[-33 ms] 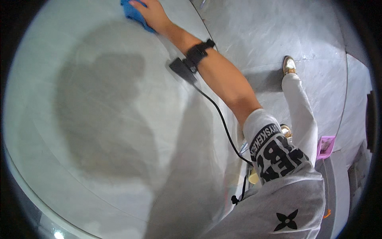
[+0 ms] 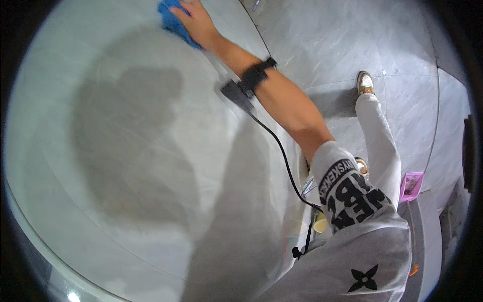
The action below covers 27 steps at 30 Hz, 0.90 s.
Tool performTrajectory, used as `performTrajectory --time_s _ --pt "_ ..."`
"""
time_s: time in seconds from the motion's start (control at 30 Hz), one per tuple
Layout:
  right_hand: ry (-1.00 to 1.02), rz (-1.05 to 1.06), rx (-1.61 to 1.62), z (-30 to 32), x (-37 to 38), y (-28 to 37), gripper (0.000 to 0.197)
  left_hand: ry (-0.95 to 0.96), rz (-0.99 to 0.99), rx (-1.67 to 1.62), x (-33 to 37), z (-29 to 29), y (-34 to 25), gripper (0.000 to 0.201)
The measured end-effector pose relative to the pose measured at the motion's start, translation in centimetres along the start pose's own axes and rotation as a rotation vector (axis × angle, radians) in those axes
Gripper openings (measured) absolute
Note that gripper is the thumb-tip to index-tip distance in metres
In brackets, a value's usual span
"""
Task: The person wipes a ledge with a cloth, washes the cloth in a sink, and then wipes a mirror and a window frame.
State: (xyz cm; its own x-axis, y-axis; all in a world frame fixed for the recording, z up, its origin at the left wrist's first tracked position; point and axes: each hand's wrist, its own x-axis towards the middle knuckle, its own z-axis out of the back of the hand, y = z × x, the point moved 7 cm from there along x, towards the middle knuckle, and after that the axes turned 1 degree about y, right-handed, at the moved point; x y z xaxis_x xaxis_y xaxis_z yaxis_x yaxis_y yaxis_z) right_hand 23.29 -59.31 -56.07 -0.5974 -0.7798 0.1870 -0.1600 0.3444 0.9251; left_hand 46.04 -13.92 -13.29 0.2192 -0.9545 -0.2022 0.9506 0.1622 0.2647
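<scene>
right grip | holding blue cloth | against pale grey surface

Left of the hand, past the blue cloth, the pale surface lies open (only shadows cross it); behind the hand, a black cable bars passage.

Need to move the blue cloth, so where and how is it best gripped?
Probably pinch the cloth by its uncovered left edge, coming from the picture's left, fingers low over the pale surface. It looks soft and crumpled, with that edge exposed, while the right hand covers part of its right side. Its top runs out of view.
</scene>
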Motion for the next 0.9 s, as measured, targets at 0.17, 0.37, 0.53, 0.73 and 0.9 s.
performTrajectory --time_s 0.17,0.37,0.53,0.73,0.9 --pt "0.112 -0.348 -0.205 9.0 -26.8 3.3 0.050 -0.002 -0.112 0.062 0.6 -0.8 -1.1 0.080" --pt "0.476 -0.863 -0.191 14.6 -50.5 14.1 0.061 -0.016 -0.174 0.109 2.6 -2.4 -3.1 0.078" --pt "0.488 -0.783 -0.252 13.7 -46.4 11.5 0.057 -0.007 -0.200 0.106 4.0 -3.1 -3.5 0.076" --pt "0.278 -0.378 -0.391 7.7 -28.7 2.0 0.053 -0.001 -0.196 0.122 4.9 -3.0 -4.2 0.074" --pt "-0.049 -0.360 -0.532 1.9 6.5 -12.1 0.035 0.013 -0.242 0.077 5.3 -2.3 -5.4 0.072"
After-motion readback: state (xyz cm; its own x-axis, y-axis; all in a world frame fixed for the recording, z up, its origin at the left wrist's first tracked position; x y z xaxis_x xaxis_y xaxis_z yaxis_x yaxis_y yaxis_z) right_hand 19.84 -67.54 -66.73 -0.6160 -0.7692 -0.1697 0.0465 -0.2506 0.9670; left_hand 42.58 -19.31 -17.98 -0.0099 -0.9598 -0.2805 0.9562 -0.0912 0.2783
